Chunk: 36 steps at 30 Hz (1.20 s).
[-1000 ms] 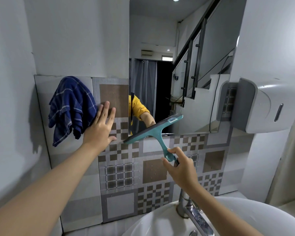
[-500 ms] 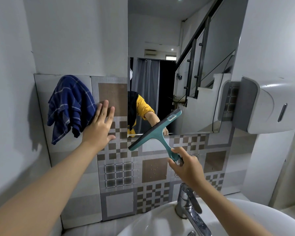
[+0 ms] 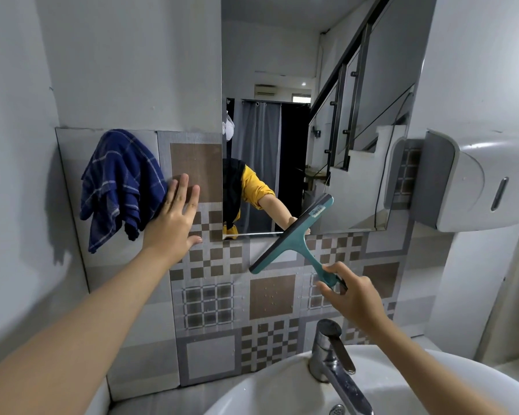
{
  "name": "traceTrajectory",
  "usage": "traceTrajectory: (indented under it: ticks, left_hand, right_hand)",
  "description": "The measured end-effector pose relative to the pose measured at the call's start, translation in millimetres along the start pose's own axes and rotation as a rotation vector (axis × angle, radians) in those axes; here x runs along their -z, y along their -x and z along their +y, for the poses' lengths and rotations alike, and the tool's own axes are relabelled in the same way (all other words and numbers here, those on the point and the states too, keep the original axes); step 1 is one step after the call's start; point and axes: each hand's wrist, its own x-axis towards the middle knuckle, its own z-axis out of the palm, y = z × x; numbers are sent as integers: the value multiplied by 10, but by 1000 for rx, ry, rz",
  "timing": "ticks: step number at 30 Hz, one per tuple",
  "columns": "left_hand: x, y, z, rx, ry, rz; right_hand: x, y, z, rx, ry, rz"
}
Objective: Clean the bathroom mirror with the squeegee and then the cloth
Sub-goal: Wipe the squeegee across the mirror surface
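Right hand gripped the squeegee tilted across the mirror bottom edge; left hand, open, braced beside it.

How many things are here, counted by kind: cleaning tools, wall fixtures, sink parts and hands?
Cleaning tools: 2, squeegee, blue cloth
Wall fixtures: 2, mirror, dispenser
Sink parts: 2, basin, tap
Hands: 2, left hand, right hand
Total: 8
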Motion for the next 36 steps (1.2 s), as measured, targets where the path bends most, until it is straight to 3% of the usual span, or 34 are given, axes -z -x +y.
traceTrajectory:
  ticks: [9, 24, 36]
  left_hand:
    - [-18, -1, 13, -2, 18, 8]
    - [-15, -5, 29, 10, 19, -3]
    - [-41, -18, 38, 5, 16, 1]
  right_hand:
    - [291, -25, 330, 97, 49, -47]
    - [561, 100, 781, 42, 45, -114]
    - [791, 294, 1071, -148, 0, -62]
